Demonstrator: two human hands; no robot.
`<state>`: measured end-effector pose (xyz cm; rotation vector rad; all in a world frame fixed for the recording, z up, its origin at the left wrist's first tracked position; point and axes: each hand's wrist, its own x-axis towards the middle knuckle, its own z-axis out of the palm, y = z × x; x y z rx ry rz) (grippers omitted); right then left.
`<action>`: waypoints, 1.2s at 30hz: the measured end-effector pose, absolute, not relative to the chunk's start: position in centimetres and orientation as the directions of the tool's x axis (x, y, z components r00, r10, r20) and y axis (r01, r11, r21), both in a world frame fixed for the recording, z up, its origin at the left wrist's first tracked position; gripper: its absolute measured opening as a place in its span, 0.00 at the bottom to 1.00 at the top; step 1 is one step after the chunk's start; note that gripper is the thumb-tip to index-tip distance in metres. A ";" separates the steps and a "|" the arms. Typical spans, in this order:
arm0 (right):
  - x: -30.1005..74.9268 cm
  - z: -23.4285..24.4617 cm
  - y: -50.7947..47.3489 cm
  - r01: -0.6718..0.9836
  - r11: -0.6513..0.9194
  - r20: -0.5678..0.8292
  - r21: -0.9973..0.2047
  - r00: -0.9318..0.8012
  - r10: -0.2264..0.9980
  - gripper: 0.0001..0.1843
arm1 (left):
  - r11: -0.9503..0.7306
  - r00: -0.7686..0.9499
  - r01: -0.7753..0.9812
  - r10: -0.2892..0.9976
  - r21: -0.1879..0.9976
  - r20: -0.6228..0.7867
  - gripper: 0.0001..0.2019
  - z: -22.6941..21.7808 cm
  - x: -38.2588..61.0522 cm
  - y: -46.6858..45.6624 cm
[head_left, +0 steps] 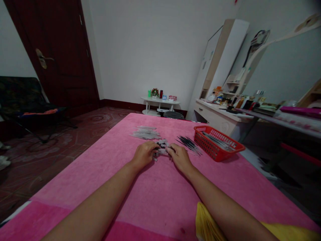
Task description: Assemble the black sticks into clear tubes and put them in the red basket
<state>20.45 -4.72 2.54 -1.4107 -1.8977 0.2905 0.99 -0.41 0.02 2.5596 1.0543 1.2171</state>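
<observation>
My left hand (145, 153) and my right hand (181, 157) rest on a pink cloth (150, 187), either side of a small heap of short whitish pieces (163, 151), some with dark bits. The fingers of both hands are curled in at the heap's edges. What sits between the fingertips is too small to make out. Beyond my left hand lies a pile of long pale pen-like tubes (145, 132). Right of the heap, thin dark sticks like pen refills (189, 144) are spread side by side. A red plastic basket (217, 154) holds more long thin sticks (218, 140).
Yellow fabric (207, 221) lies under my right forearm. A dressing table (213, 112) crowded with bottles stands at the right, below a mirror. A low white stand (160, 100) is by the far wall. At the left are a folding chair (20, 100) and a dark red door (57, 50).
</observation>
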 end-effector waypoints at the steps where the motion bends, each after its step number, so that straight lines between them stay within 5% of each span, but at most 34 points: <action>1: 20.4 2.5 -4.7 0.729 0.365 0.416 -0.580 -0.120 0.901 0.16 | -0.754 0.441 0.544 0.631 0.369 0.639 0.11 0.0 1.0 -0.4; 7: 20.7 2.2 -4.4 0.688 0.364 0.409 -0.627 -0.106 0.906 0.20 | -0.773 0.402 0.509 0.603 0.379 0.689 0.13 0.6 0.9 -0.8; 12: 21.3 1.6 -3.8 0.671 0.334 0.413 -0.662 -0.046 0.910 0.17 | -0.750 0.086 0.365 0.617 0.552 0.782 0.16 1.7 0.5 -0.6; 17: 21.4 1.2 -3.5 0.688 0.346 0.445 -0.637 -0.038 0.895 0.13 | -0.580 -0.257 -0.164 0.806 0.798 0.533 0.08 2.3 0.8 0.2; 22: 21.7 1.2 -3.4 0.711 0.346 0.460 -0.612 -0.035 0.887 0.10 | -0.263 -0.175 -0.606 0.965 0.750 0.197 0.10 2.0 1.1 0.6; 31: 22.4 2.1 -3.4 0.797 0.270 0.461 -0.539 0.010 0.888 0.09 | -0.071 -0.083 -0.679 0.996 0.731 0.019 0.07 1.3 0.5 1.0; 36: 24.1 3.6 -3.2 0.903 0.068 0.367 -0.424 0.102 0.925 0.06 | -0.071 -0.121 -0.687 0.992 0.723 -0.018 0.07 1.4 0.4 0.9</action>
